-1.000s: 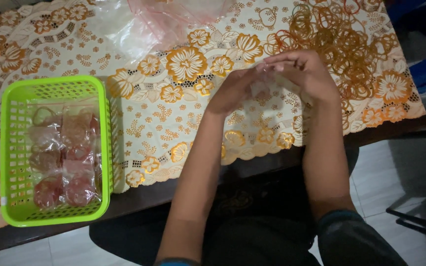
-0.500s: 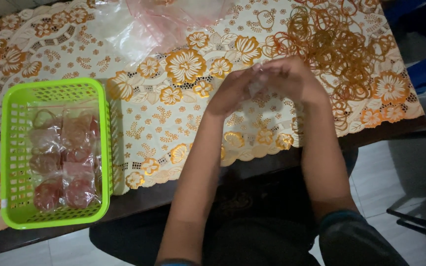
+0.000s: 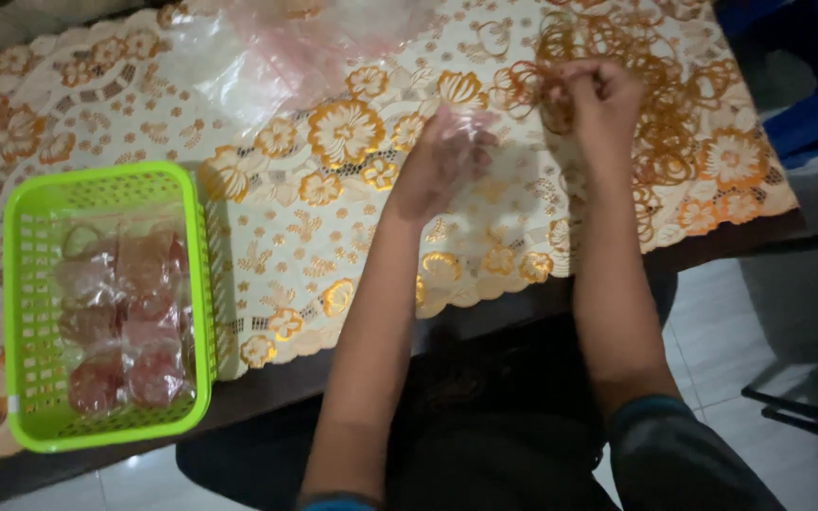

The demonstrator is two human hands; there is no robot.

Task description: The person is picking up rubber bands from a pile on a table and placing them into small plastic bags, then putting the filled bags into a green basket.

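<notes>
From my remote seat I see the left hand (image 3: 439, 163) just above the centre of the frame, fingers curled and pressed together around a small clear plastic packet (image 3: 463, 126) with something pinkish inside; it seems held up off the cloth so its mouth stays gathered. The right hand (image 3: 598, 95) sits further toward the upper right, fingertips pinched on one orange rubber band (image 3: 553, 87) at the edge of the loose heap of rubber bands (image 3: 660, 104) spread over that corner of the table. The heap lies on the same side as that hand, which I judge is why the band is being picked there while the other hand minds the packet. The two hands are near each other but apart, with the band between them. At the lower left of the frame stands a bright green basket (image 3: 21, 312), its mesh walls holding several filled packets (image 3: 130, 322), clear bags with reddish and pale contents laid side by side; it sits well apart from the hands, on the left-hand side. Along the top of the frame, left of centre, lies a crumpled pile of clear and pink plastic bags (image 3: 267, 52). Everything rests on a cream lace tablecloth (image 3: 333, 227) with orange flowers, which hangs over the dark table edge toward the person's lap. The motion blur hides exactly how the band sits in the fingers.
</notes>
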